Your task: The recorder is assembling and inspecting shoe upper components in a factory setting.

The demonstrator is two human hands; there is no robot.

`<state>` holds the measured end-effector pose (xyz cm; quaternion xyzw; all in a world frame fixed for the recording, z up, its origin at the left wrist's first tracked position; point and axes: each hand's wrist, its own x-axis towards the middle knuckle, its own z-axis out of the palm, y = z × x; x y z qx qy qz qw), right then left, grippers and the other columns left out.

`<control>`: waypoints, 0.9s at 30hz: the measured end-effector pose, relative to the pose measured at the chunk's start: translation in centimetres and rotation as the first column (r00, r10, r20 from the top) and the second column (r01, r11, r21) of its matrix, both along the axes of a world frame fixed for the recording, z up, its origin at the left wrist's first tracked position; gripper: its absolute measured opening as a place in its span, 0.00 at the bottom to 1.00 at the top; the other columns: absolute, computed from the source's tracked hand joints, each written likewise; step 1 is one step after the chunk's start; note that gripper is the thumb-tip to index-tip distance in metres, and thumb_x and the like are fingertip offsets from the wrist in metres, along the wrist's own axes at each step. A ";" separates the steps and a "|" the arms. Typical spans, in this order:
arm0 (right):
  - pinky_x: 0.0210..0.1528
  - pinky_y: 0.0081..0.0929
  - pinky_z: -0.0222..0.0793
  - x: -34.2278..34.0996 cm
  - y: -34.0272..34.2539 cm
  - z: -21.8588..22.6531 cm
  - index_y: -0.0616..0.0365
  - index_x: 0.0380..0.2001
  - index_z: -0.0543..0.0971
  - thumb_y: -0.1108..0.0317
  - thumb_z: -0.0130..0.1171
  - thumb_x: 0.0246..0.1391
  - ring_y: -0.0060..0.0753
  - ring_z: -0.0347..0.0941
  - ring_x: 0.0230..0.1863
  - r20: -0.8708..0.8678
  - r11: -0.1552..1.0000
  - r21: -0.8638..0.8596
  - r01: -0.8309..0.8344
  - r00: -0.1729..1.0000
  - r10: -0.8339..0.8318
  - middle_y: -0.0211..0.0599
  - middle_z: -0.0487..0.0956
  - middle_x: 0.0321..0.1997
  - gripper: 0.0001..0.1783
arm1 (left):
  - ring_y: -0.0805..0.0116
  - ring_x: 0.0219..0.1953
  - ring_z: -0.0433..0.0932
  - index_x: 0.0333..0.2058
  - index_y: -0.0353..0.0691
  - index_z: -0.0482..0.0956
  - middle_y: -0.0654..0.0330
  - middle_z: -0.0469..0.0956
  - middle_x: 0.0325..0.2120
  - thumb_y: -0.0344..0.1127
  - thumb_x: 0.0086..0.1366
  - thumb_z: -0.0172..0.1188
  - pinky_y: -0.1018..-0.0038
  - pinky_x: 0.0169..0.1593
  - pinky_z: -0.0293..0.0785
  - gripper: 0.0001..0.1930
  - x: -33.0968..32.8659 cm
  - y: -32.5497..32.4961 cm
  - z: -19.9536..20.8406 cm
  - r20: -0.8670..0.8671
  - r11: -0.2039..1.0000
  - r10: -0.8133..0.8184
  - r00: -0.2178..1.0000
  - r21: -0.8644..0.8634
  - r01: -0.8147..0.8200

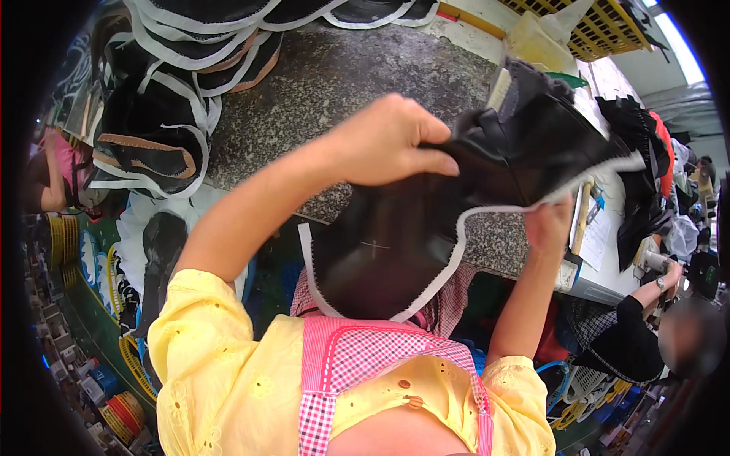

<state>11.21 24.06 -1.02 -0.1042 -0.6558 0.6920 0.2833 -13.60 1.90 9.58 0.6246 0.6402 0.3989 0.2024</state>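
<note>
A black leather boot upper (395,243) with a white zigzag-cut edging is stretched between my two hands, above the near edge of the stone-topped bench (304,91). My left hand (395,140) pinches its upper edge near the middle, thumb on the front face. At the lower right, my right hand (549,224) has hold of the white-edged border; most of its fingers are hidden behind the leather. One broad lobe hangs down in front of my checked apron (315,372). The far end folds upward, showing dark fuzzy lining and a pale strip.
Stacked white-edged black uppers (190,30) lie at the back left, with further pieces (152,152) below them. A yellow basket (585,30) stands at the back right. Black material (642,175) hangs at the right, near a seated co-worker (623,334).
</note>
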 end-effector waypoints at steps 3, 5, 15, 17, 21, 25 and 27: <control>0.52 0.25 0.61 -1.4 -1.4 8.0 0.65 0.49 0.65 0.62 0.48 0.56 0.28 0.65 0.50 -0.155 0.715 0.251 0.652 0.757 -0.635 0.39 0.67 0.51 0.21 | 0.76 0.15 0.53 0.15 0.31 0.64 0.61 0.55 0.09 0.35 0.48 0.63 0.75 0.20 0.56 0.17 -3.5 1.5 1.3 -0.043 0.964 -0.216 0.975 -0.165 0.206; 0.45 0.28 0.62 -3.1 -5.4 12.5 0.63 0.43 0.70 0.54 0.61 0.43 0.35 0.67 0.45 -0.286 0.319 0.791 0.522 0.777 -0.561 0.40 0.70 0.46 0.28 | 0.75 0.14 0.55 0.15 0.31 0.65 0.61 0.56 0.08 0.37 0.48 0.62 0.72 0.20 0.55 0.17 -4.8 3.3 2.0 -0.056 0.847 -0.450 0.891 -0.343 0.406; 0.34 0.23 0.65 -4.0 -7.6 7.7 0.63 0.29 0.74 0.63 0.70 0.29 0.27 0.71 0.30 0.787 0.764 -0.153 -0.627 0.390 0.478 0.36 0.76 0.25 0.22 | 0.82 0.21 0.68 0.27 0.28 0.76 0.65 0.75 0.17 0.35 0.52 0.61 0.77 0.26 0.65 0.12 2.0 0.4 -4.0 0.641 0.467 -0.384 0.664 -0.486 0.739; 0.34 0.24 0.65 -5.0 -7.7 6.7 0.63 0.29 0.73 0.64 0.70 0.29 0.28 0.71 0.31 0.806 0.751 -0.138 -0.646 0.368 0.464 0.37 0.76 0.26 0.22 | 0.79 0.18 0.64 0.28 0.30 0.76 0.64 0.73 0.14 0.35 0.51 0.61 0.75 0.24 0.62 0.12 2.2 0.3 -4.7 0.554 0.497 -0.378 0.742 -0.555 0.667; 0.35 0.25 0.65 -5.1 -8.0 5.4 0.63 0.31 0.74 0.67 0.69 0.28 0.32 0.71 0.31 0.835 0.754 -0.006 -0.656 0.413 0.365 0.40 0.76 0.28 0.22 | 0.70 0.16 0.63 0.30 0.36 0.77 0.56 0.68 0.12 0.35 0.48 0.61 0.72 0.24 0.62 0.11 2.5 -0.5 -6.0 0.251 0.608 -0.413 0.875 -0.640 0.470; 0.36 0.28 0.65 -5.6 -8.0 6.1 0.61 0.35 0.75 0.67 0.68 0.28 0.37 0.72 0.32 0.902 0.766 0.062 -0.640 0.364 0.231 0.42 0.76 0.30 0.24 | 0.54 0.19 0.68 0.20 0.33 0.70 0.51 0.67 0.12 0.38 0.47 0.61 0.65 0.26 0.61 0.14 2.8 -1.5 -6.1 0.287 0.688 -0.289 0.913 -0.602 0.406; 0.36 0.30 0.65 -6.3 -7.6 6.1 0.62 0.33 0.74 0.67 0.68 0.28 0.37 0.72 0.33 0.929 0.759 -0.027 -0.651 0.265 0.260 0.42 0.76 0.31 0.23 | 0.53 0.20 0.69 0.19 0.32 0.69 0.51 0.68 0.12 0.38 0.47 0.61 0.64 0.26 0.62 0.14 3.0 -2.1 -6.7 0.245 0.782 -0.225 0.943 -0.532 0.325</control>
